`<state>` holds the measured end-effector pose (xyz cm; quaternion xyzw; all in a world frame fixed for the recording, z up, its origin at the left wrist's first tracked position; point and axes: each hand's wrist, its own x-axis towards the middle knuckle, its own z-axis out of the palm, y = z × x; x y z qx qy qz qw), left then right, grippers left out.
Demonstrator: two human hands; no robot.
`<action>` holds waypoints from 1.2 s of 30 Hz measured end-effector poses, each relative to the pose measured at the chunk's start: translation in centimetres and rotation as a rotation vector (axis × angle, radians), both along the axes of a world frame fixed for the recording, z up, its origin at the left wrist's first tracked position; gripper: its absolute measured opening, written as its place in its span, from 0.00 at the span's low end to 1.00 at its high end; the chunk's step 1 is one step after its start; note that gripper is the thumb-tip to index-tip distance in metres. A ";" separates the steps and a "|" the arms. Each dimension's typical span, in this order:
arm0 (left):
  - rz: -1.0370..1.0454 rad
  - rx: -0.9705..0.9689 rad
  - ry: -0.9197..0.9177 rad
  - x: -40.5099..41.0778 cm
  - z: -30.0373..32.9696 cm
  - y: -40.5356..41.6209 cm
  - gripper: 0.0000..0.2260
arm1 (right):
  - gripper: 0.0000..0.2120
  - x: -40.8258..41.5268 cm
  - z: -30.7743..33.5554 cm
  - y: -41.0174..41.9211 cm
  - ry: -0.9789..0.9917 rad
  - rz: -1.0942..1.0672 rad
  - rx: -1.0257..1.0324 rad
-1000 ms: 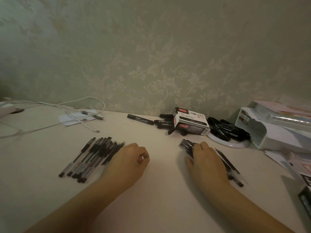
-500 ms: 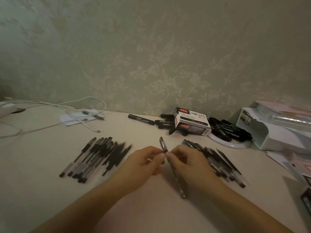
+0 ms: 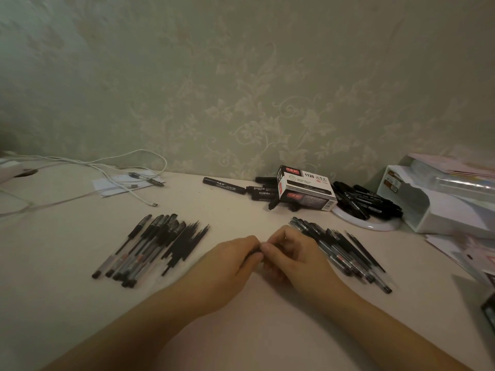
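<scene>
- Now both hands have come together in the middle of the desk (image 3: 241,330), between the two heaps of pens.
- A second ago they were apart: the left hand (image 3: 233,259) lay by the left pile (image 3: 150,245), and the right hand (image 3: 292,257) lay flat on the right pile (image 3: 340,250).
- Half a second ago they held one pen (image 3: 254,252) up between them, and most of it showed.
- That pen is now almost hidden. Only a small dark bit peeks out where the two hands meet.
- The fingers of both hands are curled tight on the pen, one hand at each end (thumbs and fingertips nearly touch).
- The pen is low, just above the desk, and lies across from one hand to the other.
- I think this means one pen has been picked from the right pile and is being worked on, maybe pulled apart or pushed shut. I cannot tell which, as the hands cover it.
- The left pile looks like the place for done pens, so this one will likely go there next.
- The right pile has many pens, so there looks to be lots left to do.
- The box (image 3: 305,187) at the back has not moved.
</scene>
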<state>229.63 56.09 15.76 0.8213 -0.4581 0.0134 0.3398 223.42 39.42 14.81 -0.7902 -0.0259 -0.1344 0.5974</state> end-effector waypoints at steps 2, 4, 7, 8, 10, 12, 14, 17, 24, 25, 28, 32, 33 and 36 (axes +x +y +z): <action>0.043 0.075 -0.082 0.4 -0.2 -0.2 0.07 | 0.07 0.2 0.1 -0.2 0.013 0.018 -0.012; 0.106 0.145 -0.183 0.6 -0.5 -0.3 0.08 | 0.08 0.4 0.3 -0.5 0.030 0.034 0.002; 0.151 0.181 -0.234 0.4 -0.7 -0.5 0.10 | 0.09 0.5 0.2 -0.6 0.051 0.040 0.025; 0.159 0.181 -0.235 0.4 -0.7 -0.5 0.10 | 0.10 0.5 0.2 -0.6 0.053 0.038 0.035; 0.178 0.176 -0.234 0.2 -0.8 -0.5 0.10 | 0.10 0.4 0.1 -0.5 0.052 0.032 0.061; 0.197 0.181 -0.240 0.1 -0.8 -0.5 0.12 | 0.10 0.3 0.2 -0.4 0.049 0.031 0.078; 0.242 0.188 -0.238 0.3 -0.7 -0.4 0.18 | 0.10 0.1 0.2 -0.4 0.032 0.008 0.089; 0.337 0.222 -0.266 0.8 0.0 0.2 0.27 | 0.10 -0.2 0.2 -0.6 -0.014 -0.089 0.094; 0.261 0.137 -0.217 -0.4 0.7 0.0 0.14 | 0.04 -0.2 -0.6 -0.2 -0.122 -0.283 -0.504; 0.257 0.129 -0.195 -0.4 0.6 0.0 0.11 | 0.05 -0.2 -0.7 -0.2 -0.138 -0.295 -0.601; 0.232 0.070 -0.117 -0.1 0.6 0.3 0.06 | 0.06 -0.2 -0.9 -0.6 -0.141 -0.306 -0.709; 0.201 0.054 -0.106 -0.1 0.9 0.4 0.05 | 0.05 -0.1 -1.1 -0.7 -0.128 -0.315 -0.743; 0.196 0.055 -0.112 -0.1 0.9 0.4 0.05 | 0.05 0.0 -1.2 -0.7 -0.132 -0.311 -0.758; 0.184 0.047 -0.128 -0.2 1.0 0.4 0.05 | 0.04 0.0 -1.3 -0.7 -0.144 -0.308 -0.757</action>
